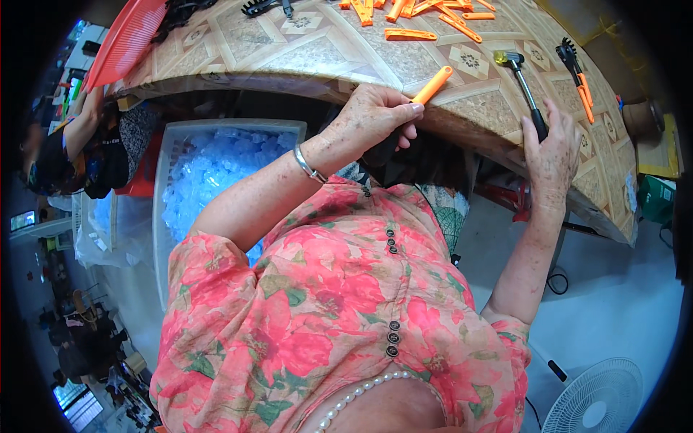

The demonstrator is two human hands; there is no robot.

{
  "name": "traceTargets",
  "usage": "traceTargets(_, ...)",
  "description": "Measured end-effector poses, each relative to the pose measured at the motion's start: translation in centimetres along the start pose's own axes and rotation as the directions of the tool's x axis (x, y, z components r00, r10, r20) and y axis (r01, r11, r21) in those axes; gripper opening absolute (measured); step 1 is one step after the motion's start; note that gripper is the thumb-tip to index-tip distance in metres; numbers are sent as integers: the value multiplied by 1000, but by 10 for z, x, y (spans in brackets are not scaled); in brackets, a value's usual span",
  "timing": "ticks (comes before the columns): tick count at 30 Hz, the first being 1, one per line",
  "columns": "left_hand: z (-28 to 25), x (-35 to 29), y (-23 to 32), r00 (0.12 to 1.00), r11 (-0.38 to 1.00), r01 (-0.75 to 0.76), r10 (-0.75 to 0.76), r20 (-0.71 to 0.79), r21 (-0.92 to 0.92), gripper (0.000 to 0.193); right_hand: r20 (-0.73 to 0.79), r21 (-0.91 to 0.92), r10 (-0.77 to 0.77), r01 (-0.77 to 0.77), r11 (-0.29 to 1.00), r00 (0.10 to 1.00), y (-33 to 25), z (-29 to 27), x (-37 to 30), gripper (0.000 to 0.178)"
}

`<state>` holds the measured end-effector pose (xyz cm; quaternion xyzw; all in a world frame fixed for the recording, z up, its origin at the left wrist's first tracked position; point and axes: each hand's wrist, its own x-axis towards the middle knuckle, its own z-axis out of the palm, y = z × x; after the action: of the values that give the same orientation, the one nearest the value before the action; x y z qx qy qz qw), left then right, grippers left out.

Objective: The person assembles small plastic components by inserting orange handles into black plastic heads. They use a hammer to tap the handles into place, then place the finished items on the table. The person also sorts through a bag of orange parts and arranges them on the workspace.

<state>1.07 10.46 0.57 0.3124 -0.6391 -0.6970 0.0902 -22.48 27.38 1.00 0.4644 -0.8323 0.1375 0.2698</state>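
Patterned tabletop [346, 54]: I see left hand [364, 119] pinching orange handle [433, 84], right hand [554, 148] gripping hammer [525, 88]; green box [655, 200], markings unreadable.

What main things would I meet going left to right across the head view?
Red basket, crate of blue pieces, left hand, the orange handle it holds, hammer, black-and-orange tool, green box.

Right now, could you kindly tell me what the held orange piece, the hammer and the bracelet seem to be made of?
Orange piece: probably plastic, smooth and evenly coloured.
Hammer: shaft likely polished metal, given its bright glint; black grip possibly rubber or plastic, dark and duller.
Bracelet: apparently silvery metal, judging by its shiny highlights.
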Motion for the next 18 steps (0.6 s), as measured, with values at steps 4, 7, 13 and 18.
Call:
traceTargets(4, -5, 8, -1, 997, 991, 60, -54, 54, -116, 24, 229, 11, 145, -151, 988, 963, 10, -2, -5, 31)
traceTargets(7, -6, 10, -6, 995, 982, 61, -45, 89, -178, 24, 147, 42, 136, -143, 989, 980, 10, 5, -6, 29)
traceTargets(13, -10, 8, 0, 997, 981, 82, -79, 23, -177, 23, 461, 631, 93, -400, 665, 882, -22, -36, -20, 26)
traceTargets(18, -11, 4, 7, 990, 978, 143, -142, 14, -152, 23, 549, 706, -90, -403, 583, 831, -52, -53, -46, 35)
